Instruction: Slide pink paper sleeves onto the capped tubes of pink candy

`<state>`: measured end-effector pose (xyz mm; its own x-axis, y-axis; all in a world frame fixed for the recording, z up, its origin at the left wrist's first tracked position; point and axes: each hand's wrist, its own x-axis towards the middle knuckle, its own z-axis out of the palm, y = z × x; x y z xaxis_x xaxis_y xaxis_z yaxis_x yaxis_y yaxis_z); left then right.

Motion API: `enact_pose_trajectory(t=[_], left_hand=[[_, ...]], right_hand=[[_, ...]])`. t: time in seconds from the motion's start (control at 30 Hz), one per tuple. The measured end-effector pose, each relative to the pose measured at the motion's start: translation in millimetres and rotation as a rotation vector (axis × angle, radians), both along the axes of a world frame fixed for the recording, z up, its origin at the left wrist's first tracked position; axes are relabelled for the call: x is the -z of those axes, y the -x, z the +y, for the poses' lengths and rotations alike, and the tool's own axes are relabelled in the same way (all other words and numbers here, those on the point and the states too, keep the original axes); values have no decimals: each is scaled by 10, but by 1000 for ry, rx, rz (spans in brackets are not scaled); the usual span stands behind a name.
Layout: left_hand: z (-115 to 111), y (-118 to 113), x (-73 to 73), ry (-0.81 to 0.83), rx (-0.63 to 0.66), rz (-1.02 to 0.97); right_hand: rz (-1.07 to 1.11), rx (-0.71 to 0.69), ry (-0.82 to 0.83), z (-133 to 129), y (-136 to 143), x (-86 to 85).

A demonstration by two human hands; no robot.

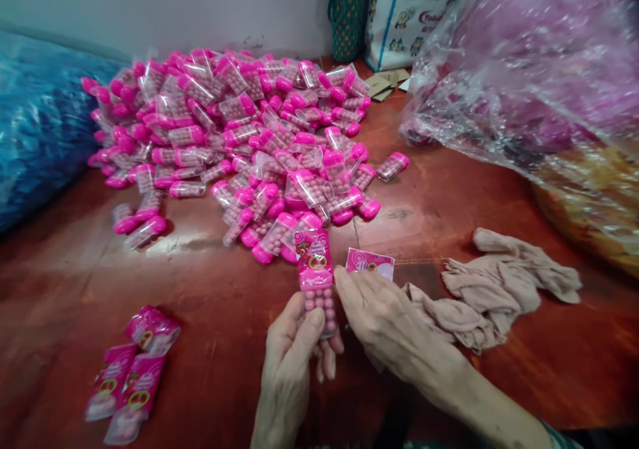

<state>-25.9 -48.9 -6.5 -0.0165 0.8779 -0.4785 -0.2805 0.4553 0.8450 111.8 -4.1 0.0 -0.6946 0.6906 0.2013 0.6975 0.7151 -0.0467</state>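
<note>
The reddish-brown desk [214, 296] bears heaped clear, pink-capped plastic containers [229, 123]; a bump could topple some. The right hand [384, 316], fingers extended together, grip hidden, could skew the glossy pink printed sleeve [313, 256] by pushing sideways. Left of it, the left hand [289, 356] clasps the sleeved clear container of pink balls [327, 302] between thumb and fingers.
</note>
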Motion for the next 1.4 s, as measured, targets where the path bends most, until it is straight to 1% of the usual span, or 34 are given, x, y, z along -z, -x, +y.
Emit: enact_pose_trajectory(t=[0.1, 0.17, 0.23, 0.37, 0.43, 0.6, 0.73, 0.93, 1.03, 1.1, 1.17, 1.27, 1.33, 1.4], left_hand=[[5, 11, 17, -13, -4, -13], [14, 9, 13, -5, -8, -16], [24, -2, 4, -5, -2, -15], [37, -26, -12, -17, -8, -7], [38, -28, -12, -7, -14, -3], [30, -15, -2, 30, -19, -1], [27, -13, -19, 41, -17, -20], [44, 6, -37, 56, -50, -35], [44, 10, -21, 58, -51, -11], [41, 4, -17, 51, -35, 11], [37, -6, -25, 39, -5, 35], [33, -20, -56, 36, 29, 126], [28, -26, -73, 37, 42, 183], [23, -31, -74, 25, 54, 193]], right_hand=[[-51, -21, 21, 12, 27, -58], [-63, -23, 4, 15, 44, -59], [-39, -21, 5, 16, 56, -22], [44, 6, 60, 15, 60, 85], [33, 16, 50, 14, 55, 99], [-103, 14, -46, 23, 44, 7], [-105, 11, -17, 31, 19, -44], [53, 53, 19, 21, -41, 2], [249, 48, 116, 4, -52, 38], [402, 31, 136, -12, -62, 50], [501, 15, 103, -29, -81, 54], [573, 29, 35, -51, -108, 52], [570, 42, -28, -58, -109, 43], [525, 33, -110, -56, -91, 27]])
